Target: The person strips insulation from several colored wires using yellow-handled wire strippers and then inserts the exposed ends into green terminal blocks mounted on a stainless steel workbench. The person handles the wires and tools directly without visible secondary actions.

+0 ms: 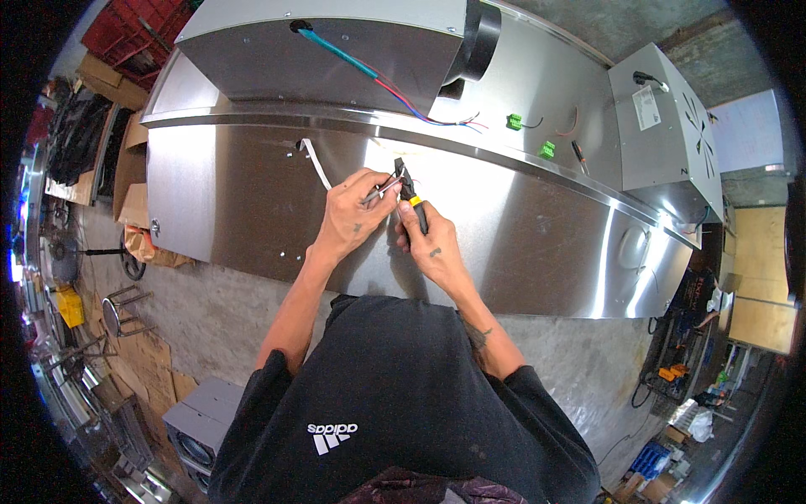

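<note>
My left hand [351, 210] is closed, its fingertips pinching a thin grey cable [376, 191]. A white cable [316, 164] comes out of the metal panel and runs to that hand; whether it is the same one I cannot tell. In my right hand [430, 244] is a pair of pliers [406, 183] with black-and-yellow handles, fingers wrapped round the grip. The pliers' head points away from me, right beside the left fingertips. Whether the jaws bite on the cable is too small to tell.
Beneath my hands lies a shiny metal panel [520, 227]. Behind it a grey metal box [336, 71] trails a teal sleeve [340, 55] with red and blue wires. Green terminal blocks [514, 122] and a screwdriver [579, 155] lie farther right, near another metal box [659, 126].
</note>
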The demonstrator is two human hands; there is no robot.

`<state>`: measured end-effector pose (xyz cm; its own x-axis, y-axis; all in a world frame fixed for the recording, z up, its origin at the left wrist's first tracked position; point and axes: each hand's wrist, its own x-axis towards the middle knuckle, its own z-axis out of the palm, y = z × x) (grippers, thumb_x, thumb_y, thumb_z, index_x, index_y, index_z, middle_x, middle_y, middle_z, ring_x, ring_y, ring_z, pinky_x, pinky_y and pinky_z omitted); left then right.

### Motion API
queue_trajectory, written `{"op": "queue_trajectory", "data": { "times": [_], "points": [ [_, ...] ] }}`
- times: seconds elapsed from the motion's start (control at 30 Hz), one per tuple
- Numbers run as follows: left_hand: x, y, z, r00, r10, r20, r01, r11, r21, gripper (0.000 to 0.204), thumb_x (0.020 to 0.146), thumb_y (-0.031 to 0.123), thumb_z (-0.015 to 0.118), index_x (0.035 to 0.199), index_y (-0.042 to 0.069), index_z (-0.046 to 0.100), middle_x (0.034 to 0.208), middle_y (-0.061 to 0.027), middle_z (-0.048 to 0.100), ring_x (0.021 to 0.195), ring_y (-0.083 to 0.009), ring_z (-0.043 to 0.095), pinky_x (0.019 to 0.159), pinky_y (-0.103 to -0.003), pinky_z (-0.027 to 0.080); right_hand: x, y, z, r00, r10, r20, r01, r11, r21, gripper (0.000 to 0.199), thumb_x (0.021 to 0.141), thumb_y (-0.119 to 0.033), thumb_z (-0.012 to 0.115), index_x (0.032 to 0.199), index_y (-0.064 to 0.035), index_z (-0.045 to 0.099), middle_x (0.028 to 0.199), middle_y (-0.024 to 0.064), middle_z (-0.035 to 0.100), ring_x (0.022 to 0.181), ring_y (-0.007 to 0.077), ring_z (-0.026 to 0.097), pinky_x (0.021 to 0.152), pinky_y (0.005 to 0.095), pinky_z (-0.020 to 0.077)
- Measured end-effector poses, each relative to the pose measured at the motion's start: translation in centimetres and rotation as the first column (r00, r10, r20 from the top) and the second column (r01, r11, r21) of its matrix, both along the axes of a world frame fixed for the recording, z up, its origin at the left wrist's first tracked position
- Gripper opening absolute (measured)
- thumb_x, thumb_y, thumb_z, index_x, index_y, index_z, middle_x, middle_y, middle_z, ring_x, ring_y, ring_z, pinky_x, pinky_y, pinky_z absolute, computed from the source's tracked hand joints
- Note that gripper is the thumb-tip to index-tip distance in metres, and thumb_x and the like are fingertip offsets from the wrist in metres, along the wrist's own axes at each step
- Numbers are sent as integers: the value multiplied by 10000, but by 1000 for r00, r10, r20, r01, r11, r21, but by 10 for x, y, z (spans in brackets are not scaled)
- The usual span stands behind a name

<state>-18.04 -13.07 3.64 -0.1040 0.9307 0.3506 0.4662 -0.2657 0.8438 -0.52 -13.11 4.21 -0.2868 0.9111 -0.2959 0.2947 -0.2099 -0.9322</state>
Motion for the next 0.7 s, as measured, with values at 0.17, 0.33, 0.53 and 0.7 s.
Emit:
{"op": "queue_trajectory", "data": {
  "times": [0.17, 0.33, 0.53, 0.7],
  "points": [
    [0, 0, 1, 1000, -13, -15, 13, 1000, 24, 164, 945, 100, 787, 1031, -35, 747, 904, -110, 733, 763, -168, 701, 664, -304, 548, 3, 0, -13, 997, 0, 73, -17, 971, 240, 480, 1095, -401, 606, 910, 42, 604, 695, 166, 648, 593, 270, 637, 586, 416, 495],
    [-2, 0, -5, 999, -26, -27, 26, 1000, 3, 166, 950, 100, 779, 1025, -43, 739, 891, -111, 725, 760, -169, 695, 667, -309, 546, 5, 3, -5, 995, 38, 90, -54, 983, 177, 430, 1103, -352, 609, 892, 22, 632, 689, 83, 655, 613, 144, 610, 565, 327, 482],
    [-4, 1, 1, 998, -62, 15, 64, 993, -97, 212, 984, 142, 732, 1038, -62, 715, 882, -143, 698, 740, -170, 672, 661, -315, 545, 8, 4, -12, 991, 53, 119, -90, 938, 336, 428, 1104, -349, 608, 904, 29, 635, 702, 80, 655, 629, 143, 621, 575, 326, 492],
    [-16, 4, -6, 983, -166, 78, 183, 904, -386, 337, 1023, 301, 729, 928, -16, 665, 795, -49, 594, 701, -110, 518, 617, -312, 453, 6, 1, -4, 994, 75, 76, -83, 990, 111, 400, 1105, -330, 601, 948, 36, 639, 728, 80, 665, 673, 148, 643, 618, 325, 513]
  ]
}}
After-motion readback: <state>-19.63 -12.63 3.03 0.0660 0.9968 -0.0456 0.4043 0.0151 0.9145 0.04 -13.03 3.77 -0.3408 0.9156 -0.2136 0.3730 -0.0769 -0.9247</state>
